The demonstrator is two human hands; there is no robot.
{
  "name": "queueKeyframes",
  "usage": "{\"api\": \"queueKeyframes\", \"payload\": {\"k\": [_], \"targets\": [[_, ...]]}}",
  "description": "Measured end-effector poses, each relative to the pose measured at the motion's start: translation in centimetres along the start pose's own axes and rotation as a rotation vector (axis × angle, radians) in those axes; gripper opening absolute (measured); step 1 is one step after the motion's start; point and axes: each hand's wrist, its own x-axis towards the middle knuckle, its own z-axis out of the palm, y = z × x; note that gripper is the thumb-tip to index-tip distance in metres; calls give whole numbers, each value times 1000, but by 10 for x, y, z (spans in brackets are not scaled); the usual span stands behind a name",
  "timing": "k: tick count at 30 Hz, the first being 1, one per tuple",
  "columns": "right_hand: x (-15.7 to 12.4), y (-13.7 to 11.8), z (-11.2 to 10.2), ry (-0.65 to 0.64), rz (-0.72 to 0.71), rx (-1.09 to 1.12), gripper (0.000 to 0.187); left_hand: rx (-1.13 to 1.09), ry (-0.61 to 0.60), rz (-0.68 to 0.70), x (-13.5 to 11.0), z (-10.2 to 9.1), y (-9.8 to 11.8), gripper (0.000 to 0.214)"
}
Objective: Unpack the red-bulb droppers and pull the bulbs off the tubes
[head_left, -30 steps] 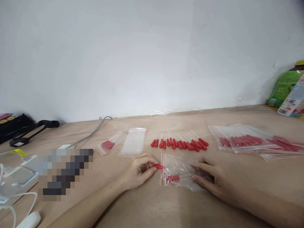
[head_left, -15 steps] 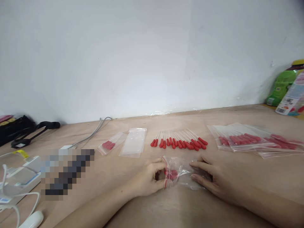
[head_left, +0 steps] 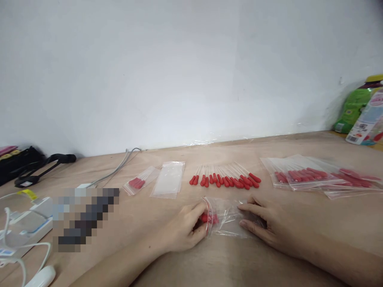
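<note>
1. The left hand (head_left: pixel 187 226) is at the mouth of a clear plastic zip bag with a red line along its edge (head_left: pixel 229 227); its thumb and fingers curve around the red bulb ends there. Whether they grasp the bulbs or only the film, I cannot tell.
2. The right hand (head_left: pixel 266 221) lies over the other end of this zip bag, its thumb and forefinger parted and resting on the film.
3. The zip bag lies between the two hands on the light wood-coloured desk (head_left: pixel 179 267). The red rubber bulbs of droppers (head_left: pixel 211 218) show at its mouth; their number is hard to make out.
4. Just beyond the bag, a row of loose droppers with red bulbs and slender clear stems (head_left: pixel 231 182) lies with the bulbs towards the person.
5. To the row's left are flat, translucent plastic bags (head_left: pixel 167 181), partly overlapping, and just beside them a small clear bag holding red-bulbed droppers (head_left: pixel 137 183).
6. To the row's right, several clear bags filled with red-bulbed droppers (head_left: pixel 308 174) overlap one another.
7. Near the far right corner stand a green bottle with a yellow cap (head_left: pixel 350 111) and a white printed container (head_left: pixel 360 129).
</note>
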Motion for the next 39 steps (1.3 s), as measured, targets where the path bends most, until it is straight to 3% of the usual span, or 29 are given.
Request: {"api": "queueKeyframes", "payload": {"k": [5, 10, 13, 16, 19, 21, 24, 26, 32, 39], "targets": [[0, 0, 0, -5, 18, 9, 29, -104, 133, 22, -2, 6, -7, 17], [0, -1, -2, -13, 28, -8, 29, -370, 198, -82, 0, 2, -18, 21], [1, -1, -4, -33, 29, 0, 29, -479, 125, -148, -2, -27, -28, 26], [0, 0, -4, -30, 10, 11, 29, -440, 87, -197, -12, -70, -42, 29], [0, 0, -3, -1, 2, 23, 27, -367, 289, -267, -26, -106, -55, 31], [0, 0, -3, 23, -1, 22, 26, -305, 468, -288, -30, -116, -60, 35], [1, -3, -6, 20, -2, -2, 25, -198, 715, -251, -22, -108, -62, 36], [2, -6, -8, 5, 8, -19, 24, -92, 767, -170, -7, -93, -63, 32], [2, -7, -10, 0, 22, -9, 23, 242, 612, 87, 41, -43, -77, 24], [2, -6, -11, -61, 48, 6, 24, 358, 423, 49, 60, -16, -83, 28]]}}
